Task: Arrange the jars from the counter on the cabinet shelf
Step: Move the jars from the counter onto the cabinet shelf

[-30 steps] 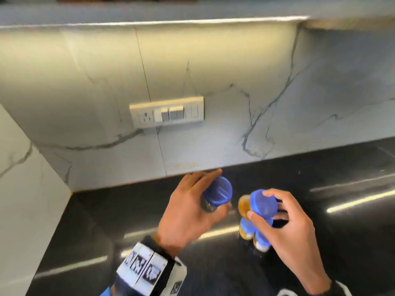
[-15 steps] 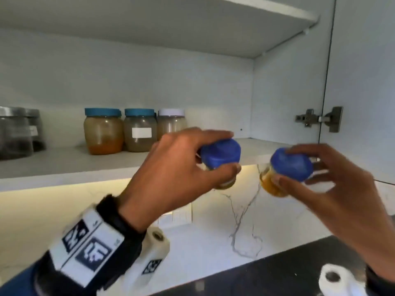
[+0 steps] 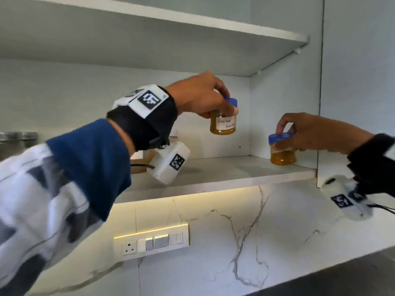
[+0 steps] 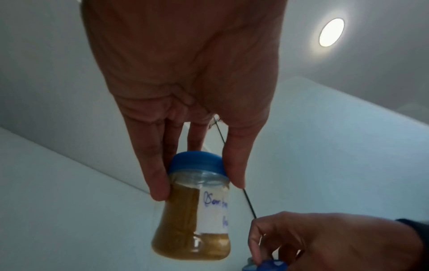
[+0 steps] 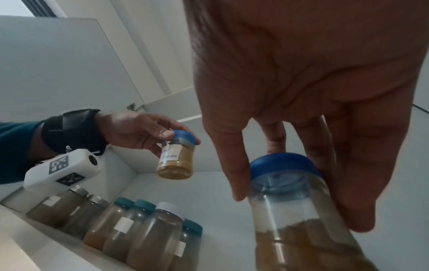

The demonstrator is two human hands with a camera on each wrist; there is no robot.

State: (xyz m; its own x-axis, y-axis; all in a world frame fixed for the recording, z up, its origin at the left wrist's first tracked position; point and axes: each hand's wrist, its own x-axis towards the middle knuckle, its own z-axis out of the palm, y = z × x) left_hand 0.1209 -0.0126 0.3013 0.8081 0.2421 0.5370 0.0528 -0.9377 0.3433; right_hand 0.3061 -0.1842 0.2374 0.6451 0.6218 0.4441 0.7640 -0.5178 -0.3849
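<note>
The labelled jar (image 3: 223, 123), a small clear one with a blue lid (image 3: 231, 101) and a handwritten white label, is hanging in the air above the cabinet shelf (image 3: 213, 174), well clear of the board and near the back right corner; the left hand (image 3: 201, 97) is pinching it by the lid from above, fingers and thumb curled down round the rim. It is holding yellow-brown powder nearly up to its shoulder. To its right, the second jar (image 3: 282, 153), also blue-lidded, is sitting at or just over the shelf close to the front edge and the right side wall (image 3: 284, 86); whether its base is touching the board cannot be told. The right hand (image 3: 316, 133) is gripping its lid with fingertips curled round the rim, and this jar is showing powder in its lower half only. Between the two jars and behind them the shelf board is lying bare. Further left, in the right wrist view, a row of taller jars (image 5: 130, 225) with teal, white and metal lids is standing along the shelf, filled with brownish powders. The upper shelf (image 3: 192, 20) is hanging well above both hands. Below, the marble backsplash (image 3: 256, 231) is carrying a switch plate (image 3: 151, 242), and a dark worktop (image 3: 342, 276) edge is showing at the lower right.
</note>
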